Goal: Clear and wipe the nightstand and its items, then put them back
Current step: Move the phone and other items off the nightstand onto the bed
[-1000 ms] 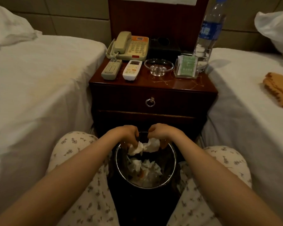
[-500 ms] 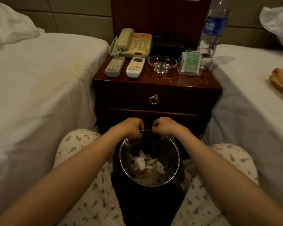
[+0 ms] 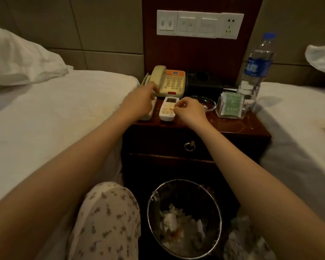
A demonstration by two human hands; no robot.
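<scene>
Fingers [image 3: 152, 86] of the left hand [image 3: 139, 105] stretch forward, loose and spread narrow, over the grey remote [image 3: 148, 115], with the tips at the front edge of the telephone [image 3: 174, 83]; they hold nothing that shows. On the right hand [image 3: 190, 109] the fingers [image 3: 179, 107] are curled in at the right edge of the white remote [image 3: 167, 109], and it cannot be told whether they pinch it. Both remotes lie side by side on the nightstand worktop [image 3: 231, 126], in front of the telephone. Behind the right hand sits a glass dish [image 3: 210, 105], then a clear holder of green packets [image 3: 231, 106] and a water bottle [image 3: 255, 72] at the right. A black box [image 3: 203, 82] stands beside the telephone. Below, on the floor, a waste bin [image 3: 148, 209] holds crumpled tissues.
</scene>
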